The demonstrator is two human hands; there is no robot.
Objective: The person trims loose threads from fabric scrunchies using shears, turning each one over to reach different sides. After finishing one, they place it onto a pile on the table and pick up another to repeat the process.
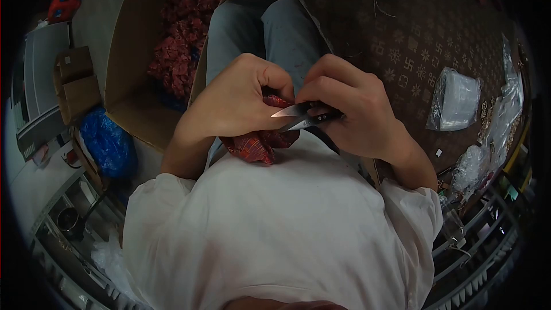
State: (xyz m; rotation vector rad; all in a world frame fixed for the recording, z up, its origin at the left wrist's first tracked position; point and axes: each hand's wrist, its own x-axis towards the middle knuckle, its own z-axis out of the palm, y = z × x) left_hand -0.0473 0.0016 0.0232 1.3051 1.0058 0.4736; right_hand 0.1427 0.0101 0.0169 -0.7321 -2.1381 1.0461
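My left hand (241, 97) is closed around a small red patterned fabric piece (252, 148), whose lower folds hang out beneath the palm. Small scissors (298, 120) with dark handles are gripped in my right hand (359, 109). Their two blades are parted and point left, right beside the left hand and the fabric. Thumb and forefinger of the right hand come close to the left fingertips above the scissors; whether they also pinch the fabric or a thread is hidden. Both hands are held in front of my chest, over my lap.
A cardboard box (129, 89) on the left holds a heap of red fabric pieces (181, 40). Right of my legs (238, 28) spreads a dark patterned cloth (402, 34) with a clear plastic packet (456, 100). A blue plastic bag (109, 143) and a brown paper bag (77, 83) stand further left.
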